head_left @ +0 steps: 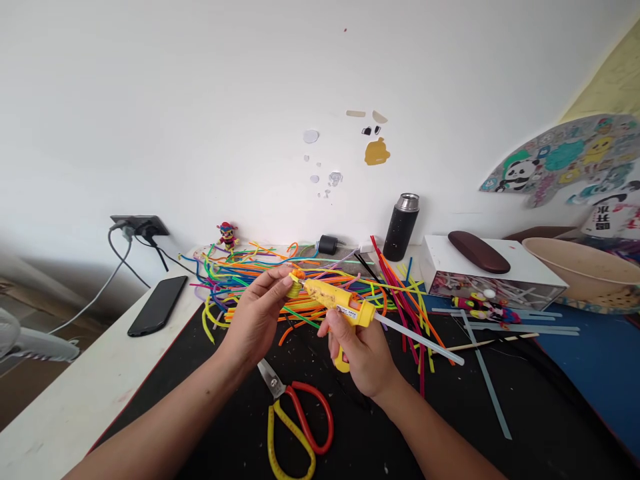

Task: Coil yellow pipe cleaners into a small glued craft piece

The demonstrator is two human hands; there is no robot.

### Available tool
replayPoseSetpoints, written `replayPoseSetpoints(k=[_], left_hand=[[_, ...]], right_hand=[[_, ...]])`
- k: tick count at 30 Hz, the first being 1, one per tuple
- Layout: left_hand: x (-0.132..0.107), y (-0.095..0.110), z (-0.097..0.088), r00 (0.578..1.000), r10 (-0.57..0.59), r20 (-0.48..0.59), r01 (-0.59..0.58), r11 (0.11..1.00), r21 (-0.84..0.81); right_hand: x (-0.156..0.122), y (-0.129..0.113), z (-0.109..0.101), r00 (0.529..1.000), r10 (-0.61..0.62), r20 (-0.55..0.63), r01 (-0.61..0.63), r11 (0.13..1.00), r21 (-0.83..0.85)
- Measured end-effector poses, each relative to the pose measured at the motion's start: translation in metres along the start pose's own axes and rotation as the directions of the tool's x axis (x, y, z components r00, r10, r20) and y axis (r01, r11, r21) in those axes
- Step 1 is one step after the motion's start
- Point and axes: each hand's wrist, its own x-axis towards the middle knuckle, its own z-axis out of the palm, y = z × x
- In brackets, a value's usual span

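My right hand (361,350) is wrapped round the handle of a yellow hot glue gun (333,298), its nozzle pointing left. A long translucent glue stick (420,340) sticks out of the gun's back end. Between the thumb and fingers of my left hand (261,313) is a small yellow and orange pipe cleaner piece (296,285), close against the nozzle tip; whether they touch I cannot tell. Scissors (300,427) with one red and one yellow handle lie below on the black mat (225,413). Many coloured pipe cleaners (250,280) are spread behind my hands.
A phone (157,305) lies at the left, near a wall socket (141,227) with cables. Along the back stand a small figure (228,235) and a black bottle (401,230). At the right are a white box (495,267), a beige basket (585,267) and loose glue sticks (487,383).
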Motion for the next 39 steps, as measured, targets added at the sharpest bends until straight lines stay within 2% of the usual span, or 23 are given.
replayPoseSetpoints(k=[20,39], left_hand=[[0.0032,-0.0029,-0.0044,0.999,0.001,0.036,0.000,1.000,-0.020],[0.0016,-0.0053,-0.0044,0.994,0.104,0.042,-0.107,0.990,0.095]], right_hand=[[0.0008,0.0005,-0.0008,1.000,-0.012,-0.013,0.012,1.000,-0.020],[-0.0002,0.0025,-0.0012,1.000,-0.024,-0.018,0.023,0.998,-0.065]])
